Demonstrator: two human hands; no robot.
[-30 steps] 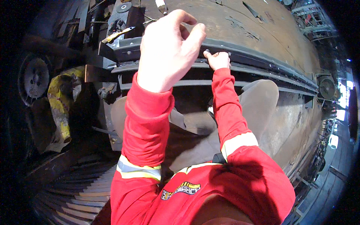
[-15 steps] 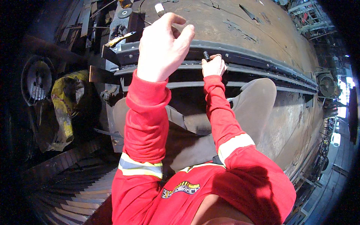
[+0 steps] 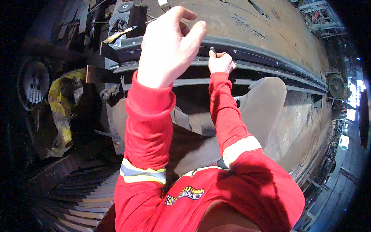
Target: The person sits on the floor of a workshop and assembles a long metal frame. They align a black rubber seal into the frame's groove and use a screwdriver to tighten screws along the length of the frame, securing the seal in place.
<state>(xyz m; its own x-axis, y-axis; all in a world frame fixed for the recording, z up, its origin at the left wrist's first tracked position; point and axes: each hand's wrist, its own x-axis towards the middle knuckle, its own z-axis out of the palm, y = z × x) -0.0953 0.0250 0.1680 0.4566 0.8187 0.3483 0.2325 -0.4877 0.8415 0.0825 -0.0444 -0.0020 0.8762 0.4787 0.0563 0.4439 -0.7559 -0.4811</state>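
Observation:
A long dark metal rail [image 3: 262,58] with a row of bolts along its face runs across in front of me. My right hand [image 3: 223,63] is closed at this rail, thumb and fingers pinching a small dark bolt [image 3: 213,50], whose end stands at the rail face in line with the other bolts. My left hand [image 3: 170,44] is raised above the rail's left part, its thumb and index finger curved apart with nothing seen between them. Its remaining fingers are mostly hidden behind the hand. Parallel metal bars [image 3: 270,71] lie on the near side of the rail.
A yellow-handled paintbrush [image 3: 118,34] and a round disc [image 3: 125,7] lie at the upper left. A dirty yellow cloth or bag [image 3: 58,100] is at the left, beside a round slotted metal part [image 3: 35,83]. Rusty steel plate [image 3: 220,19] spreads beyond the rail.
The bolt in my right hand has moved from in front of the rail up to its face. My left hand has shifted little, staying raised and curved.

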